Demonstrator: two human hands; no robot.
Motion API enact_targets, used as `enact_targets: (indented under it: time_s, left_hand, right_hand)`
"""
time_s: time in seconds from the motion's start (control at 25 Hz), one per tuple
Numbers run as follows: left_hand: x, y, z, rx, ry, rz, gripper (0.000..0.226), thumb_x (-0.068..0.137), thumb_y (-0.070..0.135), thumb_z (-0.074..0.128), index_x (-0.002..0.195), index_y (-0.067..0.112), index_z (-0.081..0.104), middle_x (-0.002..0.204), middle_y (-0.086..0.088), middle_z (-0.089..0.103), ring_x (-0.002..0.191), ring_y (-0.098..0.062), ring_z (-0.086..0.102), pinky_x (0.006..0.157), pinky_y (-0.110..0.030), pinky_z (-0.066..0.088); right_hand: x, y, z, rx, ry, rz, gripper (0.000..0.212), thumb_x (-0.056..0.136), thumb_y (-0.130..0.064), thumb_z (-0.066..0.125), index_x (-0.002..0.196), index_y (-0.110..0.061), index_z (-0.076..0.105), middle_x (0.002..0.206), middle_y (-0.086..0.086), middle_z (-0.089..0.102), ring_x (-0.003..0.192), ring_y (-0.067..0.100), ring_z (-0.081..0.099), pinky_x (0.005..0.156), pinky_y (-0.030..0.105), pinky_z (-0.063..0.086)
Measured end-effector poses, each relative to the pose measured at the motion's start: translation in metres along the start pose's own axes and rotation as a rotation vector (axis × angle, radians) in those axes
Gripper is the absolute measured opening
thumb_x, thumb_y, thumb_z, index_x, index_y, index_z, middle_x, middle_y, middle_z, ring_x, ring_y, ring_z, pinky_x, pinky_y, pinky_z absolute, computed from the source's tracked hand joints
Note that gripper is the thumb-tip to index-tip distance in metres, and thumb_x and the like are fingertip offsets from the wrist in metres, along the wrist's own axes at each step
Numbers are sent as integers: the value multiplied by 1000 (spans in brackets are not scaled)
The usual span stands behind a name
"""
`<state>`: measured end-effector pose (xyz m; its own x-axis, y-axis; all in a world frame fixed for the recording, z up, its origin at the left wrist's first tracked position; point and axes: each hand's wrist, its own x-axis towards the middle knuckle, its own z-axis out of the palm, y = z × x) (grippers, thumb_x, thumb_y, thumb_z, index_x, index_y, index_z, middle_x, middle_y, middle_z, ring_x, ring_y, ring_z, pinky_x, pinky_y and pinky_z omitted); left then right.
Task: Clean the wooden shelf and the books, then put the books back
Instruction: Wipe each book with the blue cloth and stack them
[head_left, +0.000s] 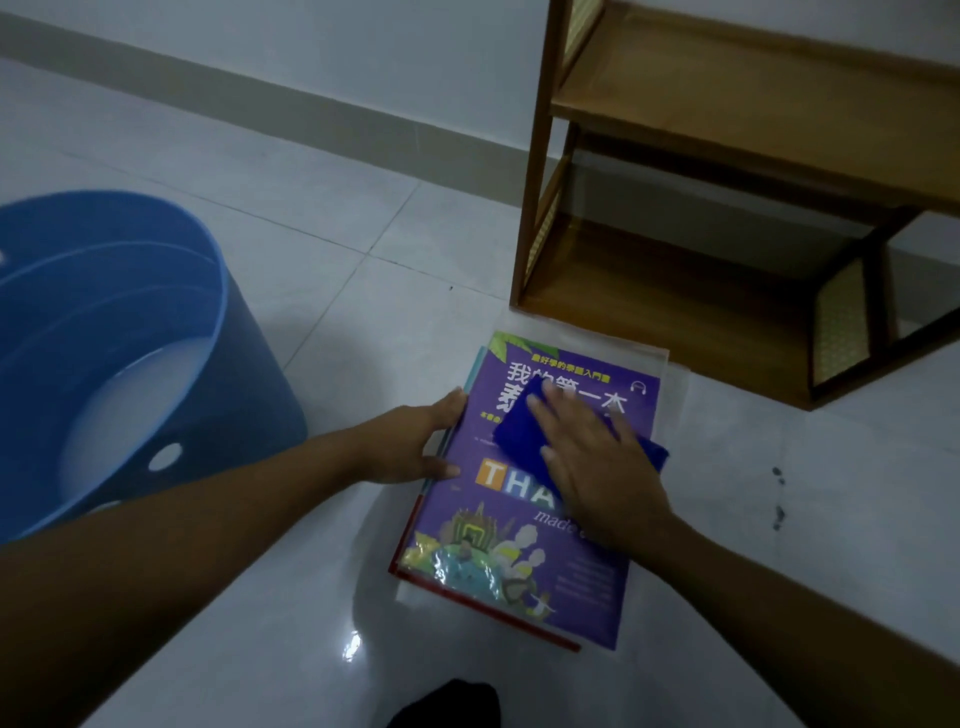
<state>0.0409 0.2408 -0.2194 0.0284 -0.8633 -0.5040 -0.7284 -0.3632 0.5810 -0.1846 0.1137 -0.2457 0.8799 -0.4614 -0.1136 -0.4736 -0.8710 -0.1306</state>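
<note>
A stack of books (519, 519) lies on the white tiled floor, a purple book on top, wrapped in glossy clear plastic. My right hand (592, 457) lies flat on a dark blue cloth (519, 431) and presses it onto the purple cover. My left hand (415, 441) grips the stack's left edge, thumb on the cover and fingers along the side. The wooden shelf (727, 156) stands just beyond the books at the upper right, and its boards hold nothing.
A large blue plastic tub (130, 322) with water in it stands on the floor at the left, close to my left forearm. A wall with a grey skirting (260, 93) runs behind. Dark specks mark the tiles (777, 493) right of the books.
</note>
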Motion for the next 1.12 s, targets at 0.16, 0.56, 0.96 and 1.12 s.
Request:
enact_targets:
  time_s: [0.16, 0.56, 0.96, 1.12]
  left_hand:
    - [1, -7, 4, 0, -14, 39, 89, 90, 36, 59, 152, 22, -4, 155, 0, 27, 129, -14, 45, 101, -17, 38]
    - [1, -13, 15, -72, 1, 27, 93, 88, 47, 54, 150, 24, -12, 154, -4, 28, 127, -17, 47, 101, -33, 47]
    - [4, -17, 17, -115, -20, 35, 88, 90, 50, 52, 149, 25, -8, 157, -1, 19, 130, -16, 43, 93, -11, 39]
    - [1, -11, 17, -237, 9, 102, 95, 67, 84, 40, 141, 38, 1, 138, 14, 35, 112, -5, 50, 79, 3, 39]
  right_hand:
    - [25, 23, -5, 105, 8, 406, 56, 103, -38, 18, 153, -21, 1, 161, -2, -3, 148, 15, -2, 117, 47, -1]
    - [32, -2, 1, -39, -78, -144, 54, 97, -50, -2, 149, -38, -11, 159, -7, -15, 146, 18, -13, 117, 49, -7]
    - [83, -14, -8, 92, -52, 215, 53, 102, -44, 12, 152, -35, -5, 160, -3, -14, 147, 20, -13, 115, 54, -5]
    - [76, -42, -1, -22, -43, 57, 51, 100, -45, 3, 151, -39, -5, 159, -4, -17, 147, 23, -13, 115, 54, -7]
